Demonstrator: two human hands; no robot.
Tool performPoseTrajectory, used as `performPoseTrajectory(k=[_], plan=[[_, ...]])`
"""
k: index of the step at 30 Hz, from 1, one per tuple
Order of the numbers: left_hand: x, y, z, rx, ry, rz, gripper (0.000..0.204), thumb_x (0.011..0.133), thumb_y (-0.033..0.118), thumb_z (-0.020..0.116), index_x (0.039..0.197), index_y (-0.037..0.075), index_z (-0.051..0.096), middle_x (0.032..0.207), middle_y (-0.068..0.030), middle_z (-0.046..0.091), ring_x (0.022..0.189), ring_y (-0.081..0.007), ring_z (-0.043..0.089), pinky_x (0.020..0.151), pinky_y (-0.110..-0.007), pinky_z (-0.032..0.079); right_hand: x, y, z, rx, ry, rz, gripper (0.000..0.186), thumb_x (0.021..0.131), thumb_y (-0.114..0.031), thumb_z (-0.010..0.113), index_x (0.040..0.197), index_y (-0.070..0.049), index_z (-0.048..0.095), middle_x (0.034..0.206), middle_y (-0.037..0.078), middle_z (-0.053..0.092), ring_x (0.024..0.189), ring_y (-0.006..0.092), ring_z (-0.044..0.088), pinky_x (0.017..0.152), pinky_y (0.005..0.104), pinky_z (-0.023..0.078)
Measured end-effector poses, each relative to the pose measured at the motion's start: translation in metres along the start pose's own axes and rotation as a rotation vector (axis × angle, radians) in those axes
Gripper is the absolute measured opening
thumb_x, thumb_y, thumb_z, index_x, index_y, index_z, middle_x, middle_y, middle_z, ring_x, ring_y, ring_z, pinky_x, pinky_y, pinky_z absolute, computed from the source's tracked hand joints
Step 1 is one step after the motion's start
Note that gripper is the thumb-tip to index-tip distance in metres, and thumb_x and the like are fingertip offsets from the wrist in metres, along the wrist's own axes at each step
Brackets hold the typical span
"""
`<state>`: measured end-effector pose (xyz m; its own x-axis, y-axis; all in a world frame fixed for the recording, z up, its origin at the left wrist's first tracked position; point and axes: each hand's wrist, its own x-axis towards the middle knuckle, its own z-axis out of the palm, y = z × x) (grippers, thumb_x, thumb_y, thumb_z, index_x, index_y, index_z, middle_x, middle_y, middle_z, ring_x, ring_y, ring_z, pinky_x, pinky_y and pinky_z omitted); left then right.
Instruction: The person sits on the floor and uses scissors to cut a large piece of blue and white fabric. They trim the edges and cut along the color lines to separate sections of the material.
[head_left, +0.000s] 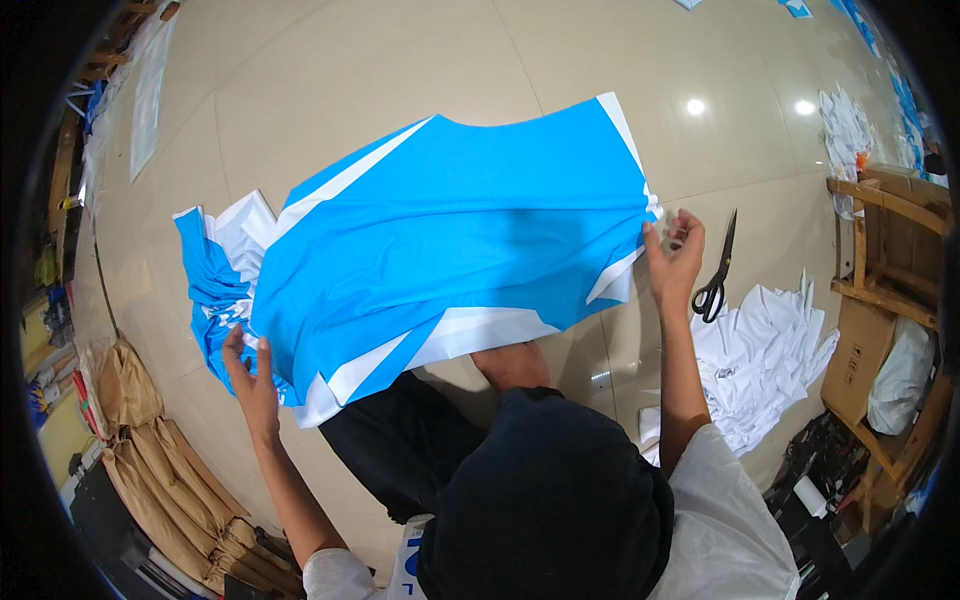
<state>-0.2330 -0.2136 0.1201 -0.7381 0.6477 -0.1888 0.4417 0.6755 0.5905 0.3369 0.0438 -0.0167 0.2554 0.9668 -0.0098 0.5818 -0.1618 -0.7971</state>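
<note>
A blue garment panel with white stripes (pixel 450 240) stretches across the middle, over my legs and the tiled floor. At its left end lies bunched blue-and-white fabric (pixel 220 260). My left hand (pixel 250 370) is at that bunched end, thumb and fingers apart, touching the cloth's edge. My right hand (pixel 675 255) is at the panel's right edge, fingers loosely spread and curved, thumb at the cloth. Black scissors (pixel 720 275) lie just right of it. Part of a bare foot (pixel 510 365) shows below the panel.
A pile of white fabric (pixel 760 355) lies at the right, beside a wooden frame (pixel 890 200), a cardboard box (pixel 855 355) and a white bag (pixel 895 385). Brown folded material (pixel 160 460) is at the lower left. More white cloth (pixel 840 130) lies at the upper right.
</note>
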Motion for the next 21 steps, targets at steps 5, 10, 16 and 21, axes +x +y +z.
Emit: performPoseTrajectory(k=[5,10,16,21], plan=[[-0.053,0.080,0.001,0.045,-0.430,0.365,0.041,0.096,0.024,0.083,0.131,0.005,0.072,0.138,-0.0154,0.061,0.135,-0.0316,0.057,0.116,-0.046,0.045,-0.065,-0.017,-0.023,-0.156,-0.468,-0.454,0.046,0.081,0.004,0.086,0.123,-0.009,0.077,0.115,0.011,0.067,0.102,0.0296,0.067,0.090,0.0387,0.057],[-0.070,0.065,-0.001,0.158,-0.328,0.354,0.017,0.095,0.014,0.083,0.106,0.003,0.076,0.122,-0.0143,0.066,0.125,-0.0323,0.062,0.108,-0.044,0.049,-0.072,-0.004,-0.040,-0.161,-0.651,-0.418,0.043,0.082,0.012,0.077,0.120,-0.007,0.079,0.113,0.012,0.069,0.098,0.0345,0.067,0.090,0.0420,0.058],[-0.080,0.052,-0.007,0.000,-0.201,0.372,0.008,0.104,0.007,0.073,0.103,-0.001,0.069,0.111,-0.0151,0.071,0.116,-0.0316,0.069,0.103,-0.043,0.052,-0.062,0.017,-0.073,0.053,-0.604,-0.215,0.028,0.092,0.008,0.072,0.118,-0.001,0.078,0.101,0.014,0.070,0.091,0.0279,0.069,0.088,0.0343,0.054],[-0.078,0.015,-0.032,-0.107,0.125,0.284,0.016,0.115,0.012,0.061,0.105,0.000,0.063,0.100,-0.0074,0.064,0.095,-0.0178,0.063,0.094,-0.036,0.052,-0.028,0.019,-0.116,0.372,-0.255,0.136,0.011,0.111,-0.008,0.066,0.121,-0.006,0.069,0.124,0.006,0.069,0.112,0.0156,0.063,0.101,0.0307,0.050]])
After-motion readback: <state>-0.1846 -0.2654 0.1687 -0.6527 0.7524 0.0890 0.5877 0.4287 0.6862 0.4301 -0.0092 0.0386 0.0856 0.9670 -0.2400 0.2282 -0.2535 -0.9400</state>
